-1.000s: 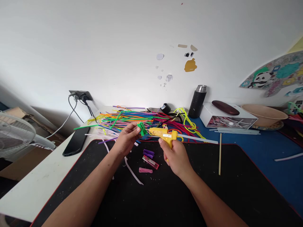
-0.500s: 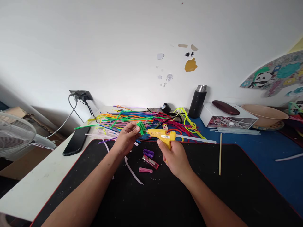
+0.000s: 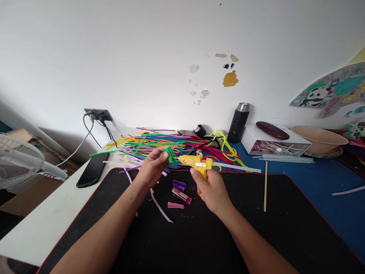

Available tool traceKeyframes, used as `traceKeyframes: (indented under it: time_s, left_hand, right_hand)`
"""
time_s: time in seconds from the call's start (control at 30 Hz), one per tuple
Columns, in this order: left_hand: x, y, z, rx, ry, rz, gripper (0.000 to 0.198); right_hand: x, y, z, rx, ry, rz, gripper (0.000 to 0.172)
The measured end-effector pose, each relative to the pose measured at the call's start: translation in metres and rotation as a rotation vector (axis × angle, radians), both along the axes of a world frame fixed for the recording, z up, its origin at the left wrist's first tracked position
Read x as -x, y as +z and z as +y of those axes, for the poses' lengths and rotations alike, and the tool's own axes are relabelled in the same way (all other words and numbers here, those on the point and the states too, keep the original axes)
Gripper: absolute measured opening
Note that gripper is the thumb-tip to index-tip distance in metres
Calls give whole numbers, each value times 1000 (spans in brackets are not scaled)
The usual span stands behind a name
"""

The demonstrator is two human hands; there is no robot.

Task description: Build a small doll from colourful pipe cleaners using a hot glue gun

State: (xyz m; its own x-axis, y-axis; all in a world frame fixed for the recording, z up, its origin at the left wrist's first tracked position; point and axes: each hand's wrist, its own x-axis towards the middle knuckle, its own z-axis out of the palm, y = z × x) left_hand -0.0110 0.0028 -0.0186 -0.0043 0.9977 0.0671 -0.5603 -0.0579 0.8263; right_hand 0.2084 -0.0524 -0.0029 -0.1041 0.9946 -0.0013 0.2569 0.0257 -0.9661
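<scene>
Between the fingers of my left hand [image 3: 154, 166] is a small bundle of folded green pipe cleaners [image 3: 170, 154]. My right hand [image 3: 211, 189] grips a yellow hot glue gun [image 3: 196, 163] by its handle, and a long pale glue stick [image 3: 238, 168] sticks out of its back. The gun's nozzle points left and is at the green bundle; whether it touches cannot be made out. On the black mat below the hands lie a folded purple pipe cleaner bundle [image 3: 179, 185], a red lighter [image 3: 181, 196] and a folded pink bundle [image 3: 175, 205].
A heap of colourful pipe cleaners [image 3: 154, 142] lies behind the hands. A black phone [image 3: 92, 170] and a white fan [image 3: 25, 160] are at left. A wooden stick [image 3: 265, 186], a black flask [image 3: 238, 123], a white box [image 3: 278, 140] and a beige bowl [image 3: 318, 137] are at right.
Both hands keep almost the same place. The glue gun's nozzle has shifted very slightly to the right against the green bundle.
</scene>
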Motion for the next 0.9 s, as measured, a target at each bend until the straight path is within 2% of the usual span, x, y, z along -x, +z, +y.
traceKeyframes:
  time_s: [0.33,0.9]
  left_hand:
    - [2,-1,2,16,10,-19,35]
    - [2,-2,2,5,8,-1,32]
  right_hand:
    - [2,1,-2,-55,38,-42,55]
    - [-1,1,1,-23,-11,-22,55]
